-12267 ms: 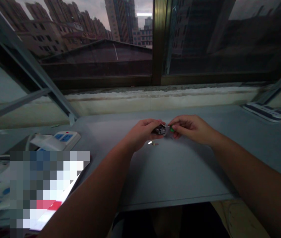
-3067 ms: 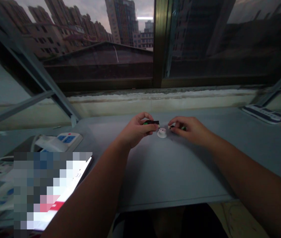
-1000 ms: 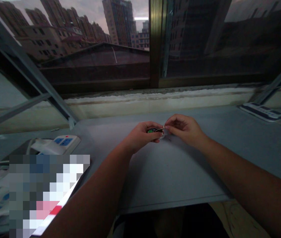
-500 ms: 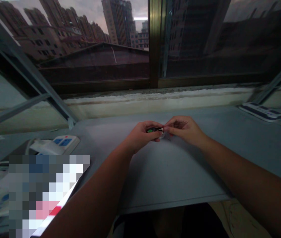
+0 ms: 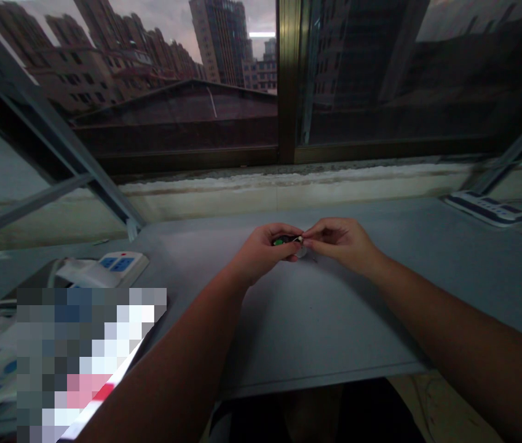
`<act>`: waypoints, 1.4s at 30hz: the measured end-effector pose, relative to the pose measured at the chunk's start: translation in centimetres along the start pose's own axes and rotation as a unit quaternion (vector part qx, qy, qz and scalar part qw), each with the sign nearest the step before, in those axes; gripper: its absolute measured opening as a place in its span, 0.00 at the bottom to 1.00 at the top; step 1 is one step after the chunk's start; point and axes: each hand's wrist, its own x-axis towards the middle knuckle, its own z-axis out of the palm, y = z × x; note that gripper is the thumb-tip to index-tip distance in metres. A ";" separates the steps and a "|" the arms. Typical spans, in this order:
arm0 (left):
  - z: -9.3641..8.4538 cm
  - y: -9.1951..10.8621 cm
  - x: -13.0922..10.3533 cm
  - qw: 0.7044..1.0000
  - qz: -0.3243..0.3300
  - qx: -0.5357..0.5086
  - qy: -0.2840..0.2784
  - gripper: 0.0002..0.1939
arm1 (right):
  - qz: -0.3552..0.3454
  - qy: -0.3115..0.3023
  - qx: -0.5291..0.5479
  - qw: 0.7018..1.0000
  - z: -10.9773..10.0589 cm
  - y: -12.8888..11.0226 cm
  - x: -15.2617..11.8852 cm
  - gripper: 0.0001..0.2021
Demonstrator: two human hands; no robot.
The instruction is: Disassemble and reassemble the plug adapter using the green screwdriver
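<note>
Fingers of my left hand [image 5: 267, 251] are wrapped round a small dark object with a green part [image 5: 280, 242], above the middle of the grey table [image 5: 316, 326]. A pale tip and a clear, roundish part show at its right end, by my left thumb. My right hand [image 5: 341, 243] is closed in a pinch at that same end, its fingertips close to those of my left hand. What lies between the right fingertips is too small to make out.
A white power strip with blue sockets [image 5: 125, 264], plugs and cables are at the left, beside a pixelated area with a bright edge. Another power strip [image 5: 486, 208] lies at the back right. Metal frames stand at both sides, before a window [image 5: 287, 80].
My right hand has shifted very slightly down, its fingertips still at the object's right end. The left hand has hardly moved.
</note>
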 end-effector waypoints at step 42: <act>0.1 -1.2 0.2 0.997 0.068 -0.010 -0.033 0.24 | 0.081 -0.023 0.057 0.995 -0.2 -0.2 0.2 0.16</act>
